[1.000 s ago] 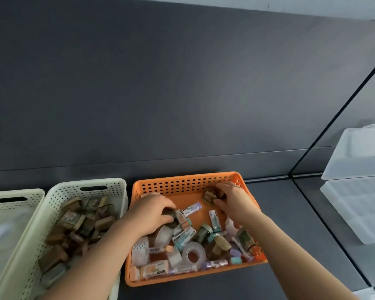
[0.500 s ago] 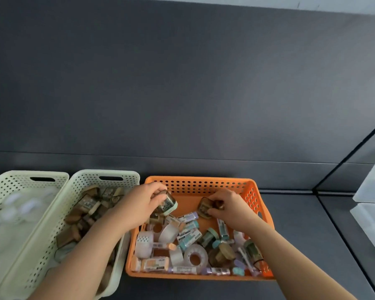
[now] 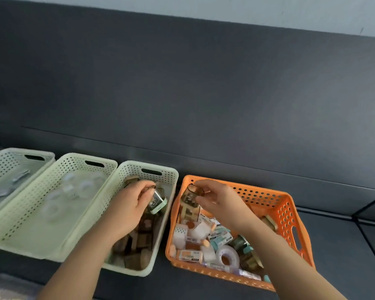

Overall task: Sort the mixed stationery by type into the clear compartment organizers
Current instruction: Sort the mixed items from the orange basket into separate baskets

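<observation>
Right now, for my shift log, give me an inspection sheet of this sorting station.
Surface: dark grey table.
Job's things: orange basket holds mixed stationery; pale green basket beside it holds brown pieces; middle pale basket holds clear rolls; far-left basket, contents blurred.
Clutter: blurred shiny material at near left corner.
Hands: left hand grips a green-trimmed piece over the brown pieces; right hand pinches a brown translucent piece over the orange basket.
Cables: nothing seen.
Surroundings: dark wall panel, pale wall above.

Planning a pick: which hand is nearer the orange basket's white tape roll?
Right. Right hand over the orange basket, beyond the white tape roll; left hand over the neighbouring cream basket.
</observation>
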The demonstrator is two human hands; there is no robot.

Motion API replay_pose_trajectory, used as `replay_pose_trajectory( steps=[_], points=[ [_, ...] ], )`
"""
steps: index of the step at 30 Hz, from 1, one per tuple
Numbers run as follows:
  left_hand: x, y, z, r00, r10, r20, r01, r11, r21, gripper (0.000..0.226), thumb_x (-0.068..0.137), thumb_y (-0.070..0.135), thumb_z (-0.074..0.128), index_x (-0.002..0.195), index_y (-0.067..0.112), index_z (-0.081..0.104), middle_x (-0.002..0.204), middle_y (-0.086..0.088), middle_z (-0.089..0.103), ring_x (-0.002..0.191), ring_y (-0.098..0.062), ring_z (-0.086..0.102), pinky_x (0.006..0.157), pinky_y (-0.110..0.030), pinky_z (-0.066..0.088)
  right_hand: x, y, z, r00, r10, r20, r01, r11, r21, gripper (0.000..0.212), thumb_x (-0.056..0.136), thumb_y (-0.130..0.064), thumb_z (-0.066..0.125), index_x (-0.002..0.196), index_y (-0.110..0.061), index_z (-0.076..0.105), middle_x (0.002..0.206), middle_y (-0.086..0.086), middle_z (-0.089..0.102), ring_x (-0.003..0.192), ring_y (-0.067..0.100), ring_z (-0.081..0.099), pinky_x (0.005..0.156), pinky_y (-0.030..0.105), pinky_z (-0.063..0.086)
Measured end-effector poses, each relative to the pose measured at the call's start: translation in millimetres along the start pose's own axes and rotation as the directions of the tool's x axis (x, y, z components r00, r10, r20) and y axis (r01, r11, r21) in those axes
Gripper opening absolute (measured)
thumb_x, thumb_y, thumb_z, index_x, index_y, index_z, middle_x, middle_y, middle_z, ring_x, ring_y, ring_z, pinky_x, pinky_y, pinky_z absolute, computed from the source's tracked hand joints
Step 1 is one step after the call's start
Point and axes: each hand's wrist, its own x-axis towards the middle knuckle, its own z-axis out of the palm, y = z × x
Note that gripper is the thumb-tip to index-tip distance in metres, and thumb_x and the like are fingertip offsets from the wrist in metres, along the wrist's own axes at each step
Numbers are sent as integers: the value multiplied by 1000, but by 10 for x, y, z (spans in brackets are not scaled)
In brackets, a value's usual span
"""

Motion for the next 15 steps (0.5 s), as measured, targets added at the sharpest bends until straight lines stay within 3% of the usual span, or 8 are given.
replay_pose_trajectory(
  steps=[3,7,12,15],
  points=[
    [-109,-310,-227,997,-65,-36,64,998,-30,27,95,32,52,121,24,58,107,15,62,97,1,57,80,-12,40,96,-234,290,999,-17,44,17,1000,6,31,92,-21,60,122,-25,54,103,-15,62,91,-5,62,79,14,52],
    [-197,-620,-394,995,-95,43,95,995,4,18,94,34,54,110,27,60,97,19,62,88,7,57,72,-7,42,187,-418,665,993,-20,120,22,999,-23,32,91,-23,61,123,-20,57,108,-9,64,97,1,61,89,24,52],
    [-209,-857,-444,984,-78,163,77,997,13,19,95,33,54,107,26,66,99,14,63,88,1,59,77,-12,45,197,-496,898,979,9,202,38,972,-231,28,93,-27,57,120,-21,64,113,-7,65,96,3,56,82,9,43],
    [-171,-940,-434,979,-31,201,22,999,44,24,96,31,53,113,24,67,103,13,62,91,0,58,78,-10,42,148,-473,970,985,2,171,57,939,-338,24,93,-25,56,114,-23,67,118,-10,64,111,6,51,100,19,40]
  ],
)
